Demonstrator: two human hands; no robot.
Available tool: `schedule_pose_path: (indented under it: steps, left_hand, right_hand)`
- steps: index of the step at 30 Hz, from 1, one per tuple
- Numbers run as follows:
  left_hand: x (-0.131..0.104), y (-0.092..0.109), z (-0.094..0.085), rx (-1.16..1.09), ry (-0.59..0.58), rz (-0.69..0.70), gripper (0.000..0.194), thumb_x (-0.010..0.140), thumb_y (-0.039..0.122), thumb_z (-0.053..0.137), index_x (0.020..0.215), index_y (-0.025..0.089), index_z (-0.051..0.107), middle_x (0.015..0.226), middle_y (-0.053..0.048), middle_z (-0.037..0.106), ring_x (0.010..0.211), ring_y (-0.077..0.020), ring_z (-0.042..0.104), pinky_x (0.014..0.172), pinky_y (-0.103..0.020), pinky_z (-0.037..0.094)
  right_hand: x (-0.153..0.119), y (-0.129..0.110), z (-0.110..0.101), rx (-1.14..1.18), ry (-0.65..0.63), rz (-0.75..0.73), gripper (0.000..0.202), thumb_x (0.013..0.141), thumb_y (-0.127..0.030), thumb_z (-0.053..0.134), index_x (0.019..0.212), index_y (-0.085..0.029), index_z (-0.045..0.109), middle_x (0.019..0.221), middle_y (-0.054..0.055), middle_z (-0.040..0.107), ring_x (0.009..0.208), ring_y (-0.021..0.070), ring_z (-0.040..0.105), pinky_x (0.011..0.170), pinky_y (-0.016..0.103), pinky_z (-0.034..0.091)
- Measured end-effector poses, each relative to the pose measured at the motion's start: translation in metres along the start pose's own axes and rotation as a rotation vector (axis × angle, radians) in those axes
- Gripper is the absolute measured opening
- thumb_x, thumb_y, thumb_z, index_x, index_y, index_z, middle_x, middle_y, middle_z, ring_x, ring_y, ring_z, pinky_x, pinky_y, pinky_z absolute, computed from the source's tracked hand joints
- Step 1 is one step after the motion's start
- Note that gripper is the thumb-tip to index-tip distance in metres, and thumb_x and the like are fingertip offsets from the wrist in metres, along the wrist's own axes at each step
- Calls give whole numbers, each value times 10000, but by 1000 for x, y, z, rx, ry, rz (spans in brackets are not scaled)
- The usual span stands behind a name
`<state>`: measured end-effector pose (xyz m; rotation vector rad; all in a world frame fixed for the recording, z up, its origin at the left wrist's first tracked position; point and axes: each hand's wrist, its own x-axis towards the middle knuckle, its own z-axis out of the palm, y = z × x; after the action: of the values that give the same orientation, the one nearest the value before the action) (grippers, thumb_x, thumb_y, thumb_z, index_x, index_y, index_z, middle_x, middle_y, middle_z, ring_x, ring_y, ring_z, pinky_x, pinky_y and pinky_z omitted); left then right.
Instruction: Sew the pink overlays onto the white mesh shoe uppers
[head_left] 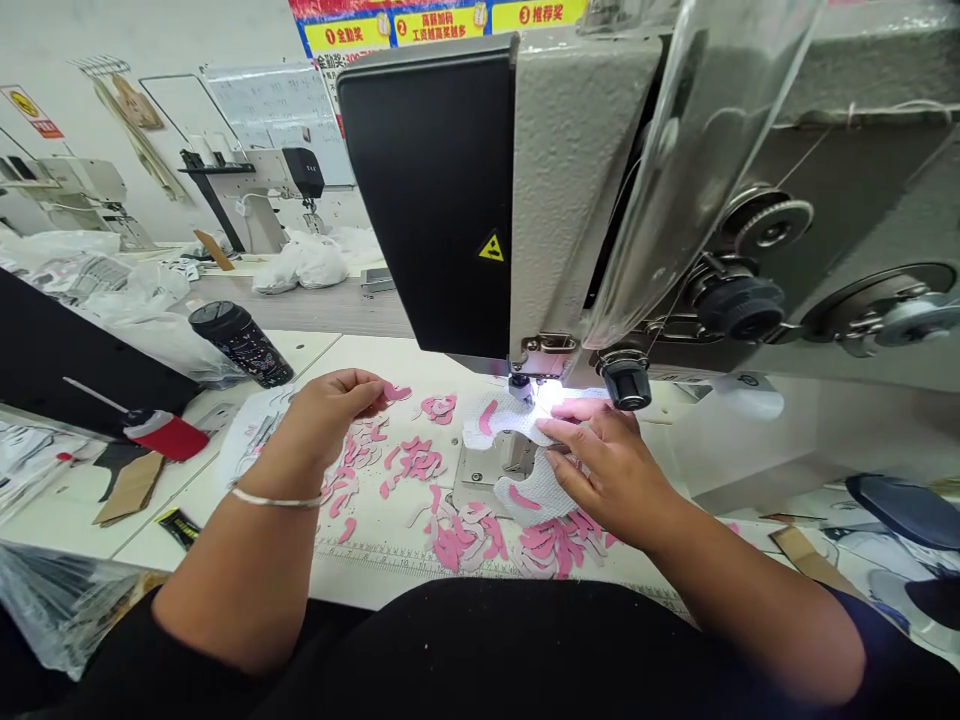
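Observation:
Pinched in the fingers of my left hand (339,405) is a small curved pink piece (397,393), held above the table left of the sewing machine (585,200). My right hand (607,460) lies with spread fingers on a white textured fabric piece (480,425) under the lit needle area. One pink curved patch (488,417) sits on that fabric. Below it, a second white fabric part (551,485) bears another pink patch (524,498). Several loose pink pieces (416,460) are scattered between my hands, with more piles (469,535) near the table's front edge.
A black patterned tumbler (241,343) and a red bottle with a thin spout (165,434) stand at the left. Brown cardboard (129,488) lies near them. A printed ruler (397,562) runs along the front edge. Behind are plastic bags (301,262) and another sewing machine (259,200).

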<state>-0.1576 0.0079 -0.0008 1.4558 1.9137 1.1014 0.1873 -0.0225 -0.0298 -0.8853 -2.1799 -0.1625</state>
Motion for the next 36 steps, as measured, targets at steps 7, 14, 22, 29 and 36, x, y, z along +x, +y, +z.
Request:
schedule_pose_path:
  steps: [7,14,22,29,36]
  left_hand:
    - [-82,54,39,-292,-608,83,185,808,370,708,775,189,689,674,6,620,641,-109,516,591,-228,400]
    - [-103,67,69,-452,-707,131,207,874,416,644,838,212,643,748,16,613,744,-128,559,692,-258,449]
    - [-74,86,65,-108,-314,271,281,796,485,698,844,208,696,849,-26,646,746,-155,557,610,-262,418]
    - [-50,91,91,-224,-454,128,268,778,454,706,810,194,644,585,57,473,502,-81,390,467,-218,312]
    - [-43,84,91,-162,-553,132,298,772,487,707,825,198,656,641,31,545,513,-94,472,467,-222,359]
  right_hand:
    - [2,-31,-14,450,-147,14,198,951,-345,560,1043,-180,620,890,41,616,808,157,573,725,303,479]
    - [0,-32,-11,592,-166,231,200,946,-333,571,794,-204,570,705,-41,538,648,92,503,596,225,398]
    - [6,-6,-11,146,95,9,109,931,-248,550,1003,-204,619,951,58,684,930,209,610,852,386,478]
    - [4,14,9,-11,123,-87,256,849,-153,600,1101,-175,562,1159,134,653,1148,263,589,985,466,476]
    - [0,19,21,21,201,-144,361,818,-70,581,1139,-233,550,1112,91,672,1152,256,605,973,491,516]
